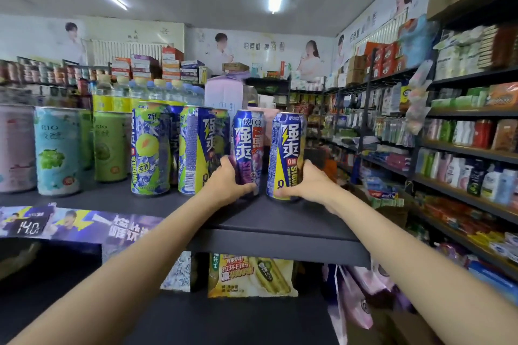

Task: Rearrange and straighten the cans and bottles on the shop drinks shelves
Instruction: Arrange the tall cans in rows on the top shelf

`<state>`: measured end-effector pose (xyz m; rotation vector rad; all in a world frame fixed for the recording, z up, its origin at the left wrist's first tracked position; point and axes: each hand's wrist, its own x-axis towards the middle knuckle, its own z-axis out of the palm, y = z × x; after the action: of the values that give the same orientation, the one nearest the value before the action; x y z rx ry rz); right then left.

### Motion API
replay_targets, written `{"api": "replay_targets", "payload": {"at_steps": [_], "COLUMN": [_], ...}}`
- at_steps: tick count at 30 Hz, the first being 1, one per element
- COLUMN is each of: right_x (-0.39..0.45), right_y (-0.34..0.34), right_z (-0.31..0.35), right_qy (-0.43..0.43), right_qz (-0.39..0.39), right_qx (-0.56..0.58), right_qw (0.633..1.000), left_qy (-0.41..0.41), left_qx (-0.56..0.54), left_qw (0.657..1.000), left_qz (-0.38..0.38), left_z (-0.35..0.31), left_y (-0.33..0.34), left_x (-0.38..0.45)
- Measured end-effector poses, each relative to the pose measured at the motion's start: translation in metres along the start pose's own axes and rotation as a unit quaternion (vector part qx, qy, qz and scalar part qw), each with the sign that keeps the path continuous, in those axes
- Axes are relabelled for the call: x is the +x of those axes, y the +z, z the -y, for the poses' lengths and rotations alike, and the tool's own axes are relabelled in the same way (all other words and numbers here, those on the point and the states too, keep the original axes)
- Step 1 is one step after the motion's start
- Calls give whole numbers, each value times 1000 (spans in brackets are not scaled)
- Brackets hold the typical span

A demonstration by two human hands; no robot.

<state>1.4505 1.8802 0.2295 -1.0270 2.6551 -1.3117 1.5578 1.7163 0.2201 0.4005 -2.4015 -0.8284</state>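
Head view showed each grip wrapped low around a tall drinks can: the left hand (227, 176) held the purple-and-blue can (248, 148), and the right hand (307, 180) held the blue-and-yellow can (286, 154), fingers curled round the bases. Both cans stood upright near the right-hand end of the dark shelf (280, 228), apart from each other, their printed fronts turned toward the camera. To do the step well, the person would probably do best to slide rather than lift them, keeping the bases flat, and to bring them into line with the blue-and-green cans (151, 148) just to the left, labels forward. The cans looked like thin, glossy, smooth-walled metal cylinders, likely slippery and easy to dent under a hard squeeze; the shelf looked matte and flat. Further left stood pastel cans (57, 148), with bottles (140, 92) behind.
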Motion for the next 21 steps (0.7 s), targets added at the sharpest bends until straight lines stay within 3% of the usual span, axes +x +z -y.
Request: {"api": "replay_targets", "payload": {"at_steps": [4,8,12,16,21], "right_x": [-4,11,30,53,81], "right_y": [-27,-53,-45,-30,-32], "right_z": [-23,-46,-57,-66,-73], "right_qy": [-42,7,-7,-33,-16], "right_qz": [92,82,27,-56,-87], "right_qx": [44,194,221,145,89], "right_qw": [994,978,975,987,992], "left_qy": [-63,36,73,3,-43], "left_qx": [-44,27,81,130,187], "left_qw": [993,959,966,975,968], "left_qz": [-89,-281,-233,-181,-162], "left_z": [-11,-45,-76,-78,-81], "left_y": [6,21,47,63,64], "left_x": [-9,-31,-38,-31,-22]}}
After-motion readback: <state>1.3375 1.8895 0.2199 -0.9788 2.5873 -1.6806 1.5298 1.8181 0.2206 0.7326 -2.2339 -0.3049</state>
